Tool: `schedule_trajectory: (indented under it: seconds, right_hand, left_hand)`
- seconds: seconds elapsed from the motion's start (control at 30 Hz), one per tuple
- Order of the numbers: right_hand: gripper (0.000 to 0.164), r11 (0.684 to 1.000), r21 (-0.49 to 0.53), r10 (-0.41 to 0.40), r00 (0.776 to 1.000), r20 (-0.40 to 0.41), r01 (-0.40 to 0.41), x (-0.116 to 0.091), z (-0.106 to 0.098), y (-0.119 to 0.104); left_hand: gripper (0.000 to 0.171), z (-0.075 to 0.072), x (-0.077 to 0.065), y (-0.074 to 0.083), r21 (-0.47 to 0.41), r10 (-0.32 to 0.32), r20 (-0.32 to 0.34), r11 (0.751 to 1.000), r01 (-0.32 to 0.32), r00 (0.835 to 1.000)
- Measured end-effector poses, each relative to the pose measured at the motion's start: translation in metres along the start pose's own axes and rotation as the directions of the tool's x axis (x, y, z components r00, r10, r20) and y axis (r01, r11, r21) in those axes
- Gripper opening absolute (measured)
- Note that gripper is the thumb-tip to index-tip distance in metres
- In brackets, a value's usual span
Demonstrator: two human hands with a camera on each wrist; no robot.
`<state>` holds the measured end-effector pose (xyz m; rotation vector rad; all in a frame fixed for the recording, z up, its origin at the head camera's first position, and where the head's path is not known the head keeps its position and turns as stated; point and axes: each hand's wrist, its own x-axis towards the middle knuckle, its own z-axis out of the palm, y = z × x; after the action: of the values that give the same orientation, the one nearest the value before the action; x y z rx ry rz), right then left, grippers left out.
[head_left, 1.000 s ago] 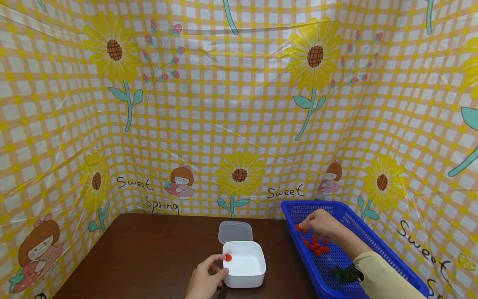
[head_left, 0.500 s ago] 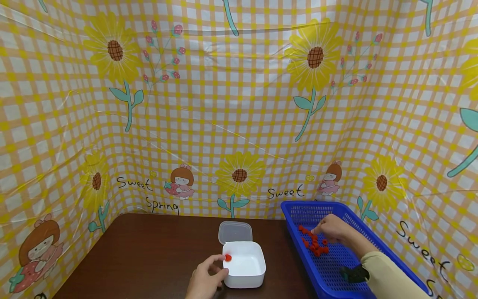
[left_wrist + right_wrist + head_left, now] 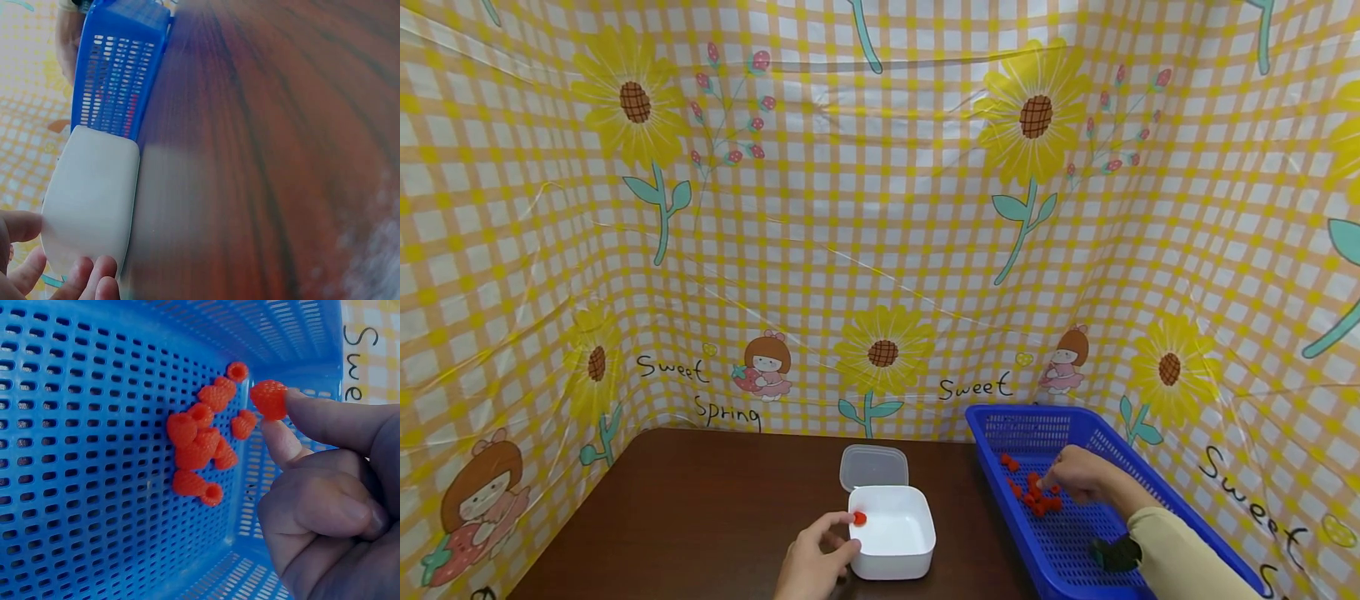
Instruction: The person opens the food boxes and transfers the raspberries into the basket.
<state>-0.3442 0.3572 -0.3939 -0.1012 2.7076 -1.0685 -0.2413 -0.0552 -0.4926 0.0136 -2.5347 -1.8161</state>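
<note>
In the right wrist view my right hand [image 3: 331, 500] pinches a red raspberry [image 3: 270, 400] between thumb and forefinger, its other fingers curled in. Below it, several more raspberries [image 3: 199, 447] lie clustered on the floor of the blue basket [image 3: 69, 456]. The head view shows this right hand low inside the basket, close to the cluster. My left hand [image 3: 820, 552] grips the left side of a white square box [image 3: 917, 558], forefinger at the rim and thumb near the front corner. One red raspberry [image 3: 859, 518] sits inside the box, by its left wall.
Behind the box lies a translucent lid [image 3: 874, 467] on the dark brown table [image 3: 722, 500]. A dark band [image 3: 1116, 553] circles the right wrist, below a cream sleeve [image 3: 1180, 550]. A checked flowery cloth [image 3: 880, 208] hangs at the back and sides.
My right hand has moved from the basket's far left toward the raspberries nearer its middle, shifting right and slightly nearer. My left hand keeps its place at the box.
</note>
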Motion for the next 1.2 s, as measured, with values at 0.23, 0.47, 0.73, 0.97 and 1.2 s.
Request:
schedule_trajectory:
  seconds: [0.23,0.47,0.73,0.97,1.2]
  right_hand:
    - [0.047,0.999,0.011,0.041,0.999,0.005,-0.041,0.000,-0.003,0.005]
    - [0.022,0.999,0.010,-0.035,0.999,0.006,0.035,0.000,-0.006,-0.013]
    - [0.025,0.987,0.112,-0.115,0.993,-0.006,0.115,-0.005,0.004,-0.056]
    - [0.026,0.966,0.206,-0.159,0.987,0.008,0.154,-0.009,0.023,-0.088]
    - [0.024,0.940,0.282,-0.212,0.976,0.054,0.189,-0.010,0.043,-0.105]
  left_hand:
    - [0.037,0.001,0.001,0.000,-0.003,-0.001,0.003,1.000,0.001,1.000]
    - [0.038,-0.001,0.002,0.000,-0.011,0.013,0.004,1.000,-0.013,1.000]
    - [0.038,-0.001,0.000,0.001,-0.007,0.009,0.003,1.000,-0.009,1.000]
    - [0.038,-0.001,0.000,0.000,-0.008,0.002,0.004,1.000,-0.002,1.000]
    - [0.038,-0.002,0.000,0.000,-0.015,0.020,0.008,1.000,-0.020,1.000]
